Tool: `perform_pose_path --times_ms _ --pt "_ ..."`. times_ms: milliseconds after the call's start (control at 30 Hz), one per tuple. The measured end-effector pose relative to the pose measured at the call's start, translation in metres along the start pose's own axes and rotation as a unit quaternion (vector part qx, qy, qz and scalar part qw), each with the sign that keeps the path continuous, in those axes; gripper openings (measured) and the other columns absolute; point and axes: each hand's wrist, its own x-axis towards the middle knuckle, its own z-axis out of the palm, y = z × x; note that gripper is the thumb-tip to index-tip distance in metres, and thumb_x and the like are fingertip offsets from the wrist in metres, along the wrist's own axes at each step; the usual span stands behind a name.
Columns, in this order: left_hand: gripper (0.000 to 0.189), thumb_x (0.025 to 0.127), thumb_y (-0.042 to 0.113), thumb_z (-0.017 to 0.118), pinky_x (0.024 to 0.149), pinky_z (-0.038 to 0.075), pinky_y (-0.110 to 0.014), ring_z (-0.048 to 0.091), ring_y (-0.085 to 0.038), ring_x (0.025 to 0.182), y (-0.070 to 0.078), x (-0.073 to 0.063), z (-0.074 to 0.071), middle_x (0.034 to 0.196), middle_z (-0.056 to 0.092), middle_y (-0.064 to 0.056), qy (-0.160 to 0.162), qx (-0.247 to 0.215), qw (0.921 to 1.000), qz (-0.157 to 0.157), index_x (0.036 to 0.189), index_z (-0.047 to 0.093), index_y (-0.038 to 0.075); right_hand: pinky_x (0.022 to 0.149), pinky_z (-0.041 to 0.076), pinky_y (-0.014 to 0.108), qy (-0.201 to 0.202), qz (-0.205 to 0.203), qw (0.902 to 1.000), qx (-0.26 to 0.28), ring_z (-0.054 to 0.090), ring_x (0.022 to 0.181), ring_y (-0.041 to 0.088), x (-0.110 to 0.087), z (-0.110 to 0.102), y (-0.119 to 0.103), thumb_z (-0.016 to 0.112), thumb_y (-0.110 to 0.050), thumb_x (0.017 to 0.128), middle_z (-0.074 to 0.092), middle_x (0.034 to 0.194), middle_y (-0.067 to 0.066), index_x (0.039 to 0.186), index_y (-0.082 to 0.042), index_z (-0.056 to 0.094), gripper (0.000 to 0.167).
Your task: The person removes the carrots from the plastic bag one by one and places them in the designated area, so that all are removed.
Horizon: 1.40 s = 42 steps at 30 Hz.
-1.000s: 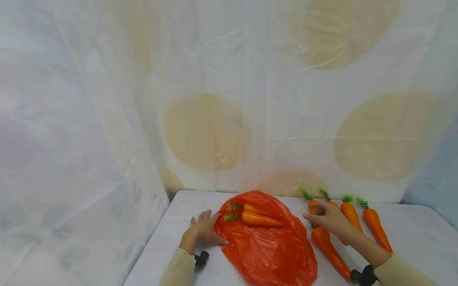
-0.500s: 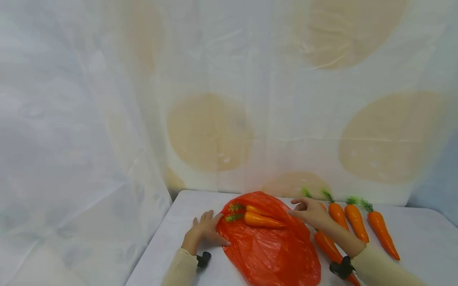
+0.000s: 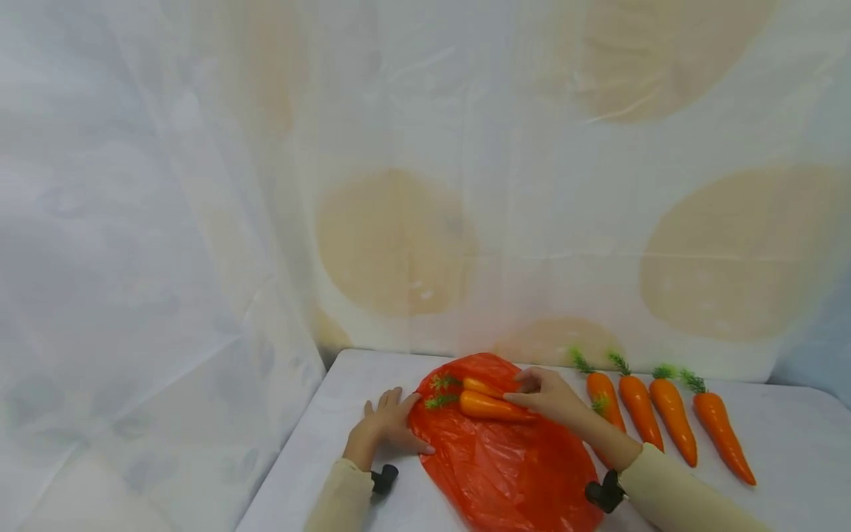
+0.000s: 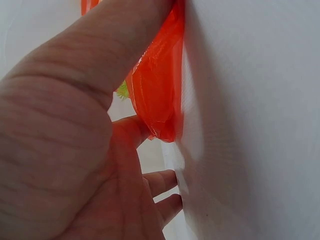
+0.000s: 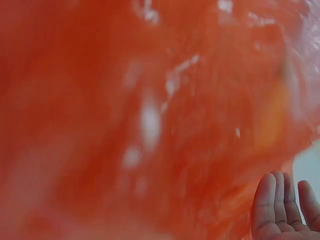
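Observation:
A red plastic bag lies spread on the white table, with two orange carrots with green tops at its far part. My left hand, fingers spread, rests at the bag's left edge; in the left wrist view the thumb and forefinger lie along the red plastic and other fingertips touch the table. Over the bag's right side, my right hand has its fingertips right by the carrots' tapered ends. Its fingers look fairly straight beside the red film in the right wrist view.
Several more carrots lie side by side to the right of the bag, the rightmost carrot farthest out. Another, with its green top showing, is mostly hidden under my right forearm. A pale patterned curtain hangs behind the table.
My right hand has moved left from the loose carrots, across the bag's right rim, to the carrots at the bag. The left hand stays at the bag's edge. The view shifts slightly.

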Motion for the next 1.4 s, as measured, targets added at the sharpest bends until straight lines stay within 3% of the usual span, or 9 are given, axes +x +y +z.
perform_pose_path --times_ms 167,533,933,1200,1400 --pt "0.104 0.067 0.064 0.080 0.116 0.006 -0.072 0.018 -0.040 0.149 0.002 0.000 -0.003 0.162 0.022 -0.019 -0.009 0.003 0.9999 -0.004 0.151 0.038 0.021 0.077 0.056 0.034 0.003 -0.025 0.9996 -0.017 0.065 0.093 0.023 0.006 0.009 0.001 0.080 -0.026 0.083 0.069 0.103 0.014 0.114 0.005 0.063 0.047" --pt "0.102 0.066 0.061 0.082 0.114 0.008 -0.074 0.021 -0.043 0.147 0.001 0.002 0.000 0.160 0.025 -0.021 -0.006 -0.010 0.9999 -0.005 0.150 0.041 0.020 0.084 0.055 0.040 0.016 -0.023 0.9989 -0.038 0.065 0.092 0.022 0.012 0.027 0.010 0.083 -0.021 0.079 0.070 0.100 0.010 0.104 0.001 0.067 0.037" --pt "0.102 0.066 0.061 0.083 0.113 0.008 -0.074 0.021 -0.043 0.146 0.003 -0.001 -0.004 0.159 0.025 -0.022 -0.002 -0.007 1.0000 -0.003 0.150 0.041 0.019 0.081 0.055 0.037 -0.023 0.007 0.9974 -0.068 0.061 0.088 0.017 0.015 0.035 0.023 0.086 -0.024 0.076 0.069 0.100 0.005 0.106 -0.002 0.068 0.042" --pt "0.102 0.066 0.060 0.083 0.114 0.008 -0.074 0.021 -0.042 0.146 0.004 -0.001 -0.006 0.159 0.025 -0.021 0.003 -0.010 0.9999 -0.004 0.150 0.041 0.020 0.077 0.053 0.032 -0.046 0.040 0.9940 -0.091 0.054 0.082 0.015 0.019 0.041 0.020 0.087 -0.028 0.074 0.064 0.093 -0.001 0.107 -0.008 0.068 0.043" --pt "0.101 0.066 0.059 0.083 0.113 0.008 -0.074 0.021 -0.043 0.146 0.004 0.000 -0.002 0.158 0.025 -0.021 0.002 -0.012 0.9999 -0.004 0.149 0.041 0.020 0.080 0.052 0.034 -0.076 0.037 0.9902 -0.112 0.053 0.083 0.015 0.012 0.045 0.014 0.087 -0.032 0.073 0.062 0.095 -0.001 0.111 -0.010 0.066 0.049"
